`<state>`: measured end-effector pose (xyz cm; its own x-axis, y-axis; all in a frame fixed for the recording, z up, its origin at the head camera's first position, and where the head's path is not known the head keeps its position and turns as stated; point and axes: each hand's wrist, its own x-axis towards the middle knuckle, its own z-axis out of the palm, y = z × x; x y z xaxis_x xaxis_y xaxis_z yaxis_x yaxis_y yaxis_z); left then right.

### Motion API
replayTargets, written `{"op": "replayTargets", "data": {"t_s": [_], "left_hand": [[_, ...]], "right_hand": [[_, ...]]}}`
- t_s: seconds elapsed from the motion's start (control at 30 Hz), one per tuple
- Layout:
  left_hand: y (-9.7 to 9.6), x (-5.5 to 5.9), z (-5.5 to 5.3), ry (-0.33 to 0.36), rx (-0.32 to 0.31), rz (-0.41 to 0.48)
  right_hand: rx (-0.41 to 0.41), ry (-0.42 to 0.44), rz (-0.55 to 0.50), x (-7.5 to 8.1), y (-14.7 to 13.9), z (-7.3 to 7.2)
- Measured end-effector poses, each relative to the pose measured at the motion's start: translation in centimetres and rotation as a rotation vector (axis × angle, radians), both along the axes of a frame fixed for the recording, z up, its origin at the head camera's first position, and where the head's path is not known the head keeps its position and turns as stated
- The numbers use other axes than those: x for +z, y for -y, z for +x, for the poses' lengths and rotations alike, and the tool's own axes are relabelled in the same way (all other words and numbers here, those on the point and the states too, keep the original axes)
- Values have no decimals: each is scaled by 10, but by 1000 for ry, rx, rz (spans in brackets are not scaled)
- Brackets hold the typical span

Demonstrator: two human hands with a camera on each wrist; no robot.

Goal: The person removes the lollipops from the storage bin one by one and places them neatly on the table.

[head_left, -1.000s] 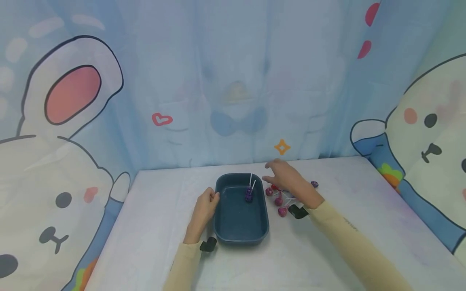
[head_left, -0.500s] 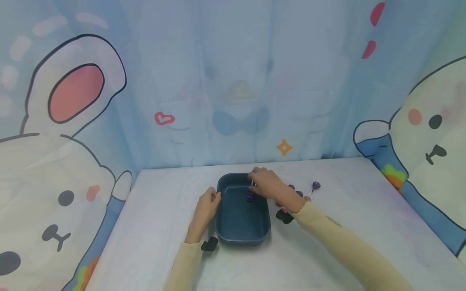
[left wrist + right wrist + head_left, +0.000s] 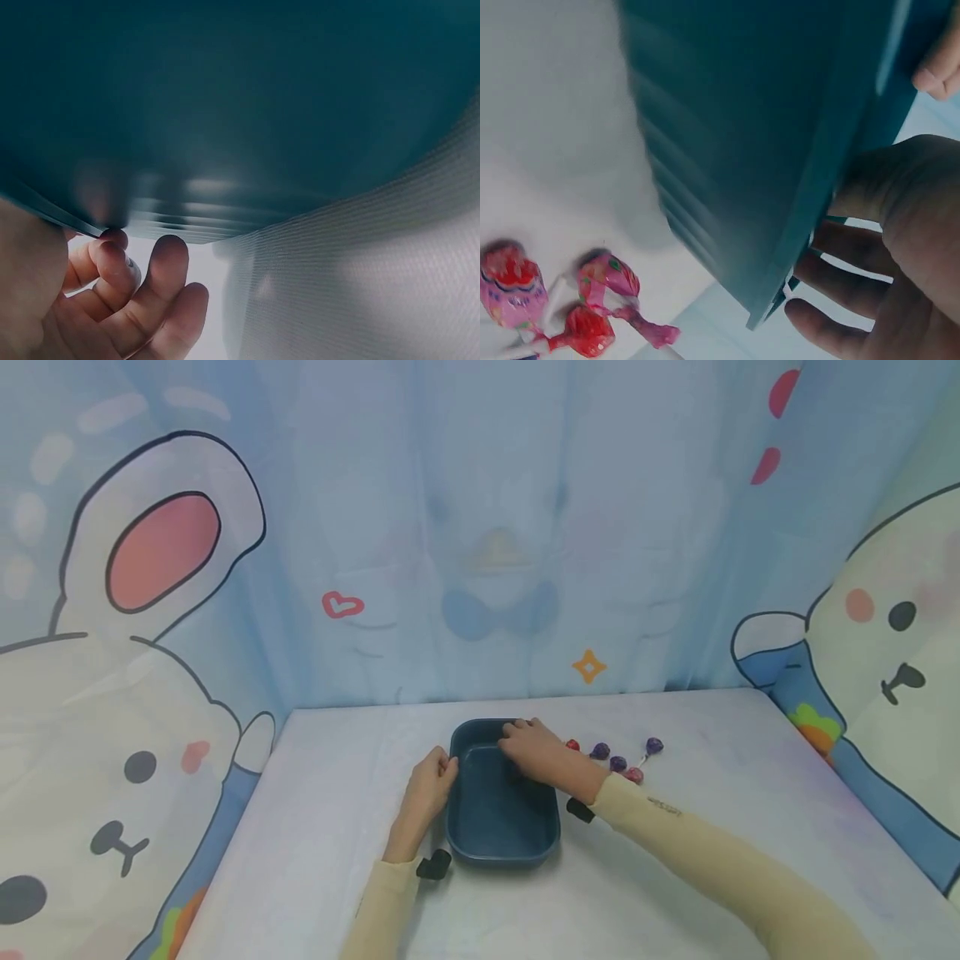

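Observation:
A dark blue rectangular bin [image 3: 495, 827] stands on the white table. My left hand [image 3: 431, 785] pinches its left rim; in the left wrist view the fingers [image 3: 169, 262] lie along the bin's underside edge. My right hand [image 3: 536, 756] reaches over the right rim into the bin, thumb and fingers bent. A thin white lollipop stick [image 3: 787, 286] shows beside its fingers at the rim in the right wrist view. I cannot tell whether these fingers grip it. The purple lollipops in the bin are hidden behind this hand.
Right of the bin lie several wrapped lollipops, among them a purple lollipop [image 3: 654, 746], another purple lollipop [image 3: 600, 750] and a pink lollipop [image 3: 633, 775]. A red lollipop [image 3: 589, 330] lies by the bin's wall. A printed blue curtain [image 3: 495, 460] hangs behind the table.
My right hand has moved left from above the loose lollipops to the sticks in the bin, then further in over them, covering them. My left hand stays on the rim.

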<state>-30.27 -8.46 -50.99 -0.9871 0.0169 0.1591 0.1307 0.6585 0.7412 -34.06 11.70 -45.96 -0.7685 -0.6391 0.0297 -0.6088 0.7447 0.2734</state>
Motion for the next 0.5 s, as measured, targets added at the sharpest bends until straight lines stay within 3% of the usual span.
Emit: {"op": "replayTargets", "data": {"t_s": [0.2, 0.5], "left_hand": [[0, 0, 1, 0, -2, 0], [0, 0, 1, 7, 3, -3]], "right_hand": [[-18, 12, 75, -5, 3, -2], [-57, 16, 64, -1, 4, 2]]}}
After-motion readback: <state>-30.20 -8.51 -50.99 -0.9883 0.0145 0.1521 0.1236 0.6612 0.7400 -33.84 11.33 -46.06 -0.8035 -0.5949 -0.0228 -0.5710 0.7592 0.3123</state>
